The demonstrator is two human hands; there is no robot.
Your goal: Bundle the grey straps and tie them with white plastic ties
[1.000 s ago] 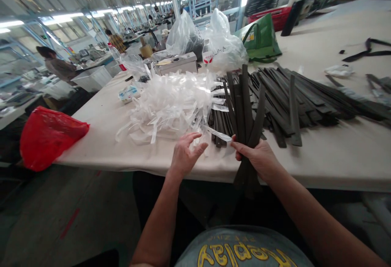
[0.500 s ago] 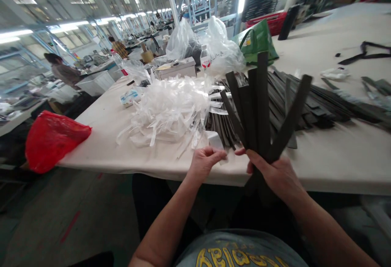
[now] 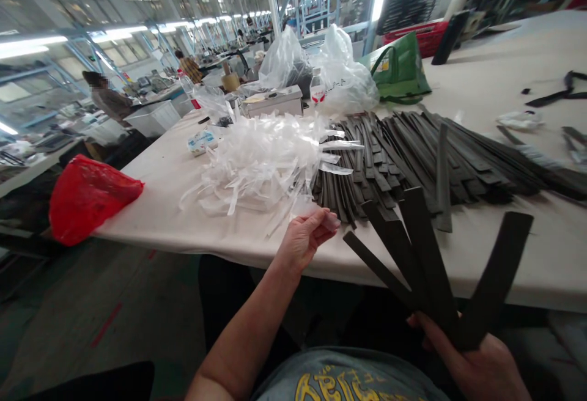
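Several dark grey flat strips fan out from my right hand, which is wrapped round their lower part in front of the table edge. My left hand pinches a small translucent white strip between thumb and fingers. Just beyond my left hand lies a loose heap of translucent white strips. To its right a wide pile of dark strips covers the table, their near ends pointing toward me.
A red plastic bag hangs over the left edge of the table. Along the back stand a tissue pack, a box, a bottle, a clear plastic bag and a green bag. People sit at the far left.
My right hand has moved right and down toward me with the dark strips, away from my left hand. My left hand stays near the same spot, still pinching the white strip.
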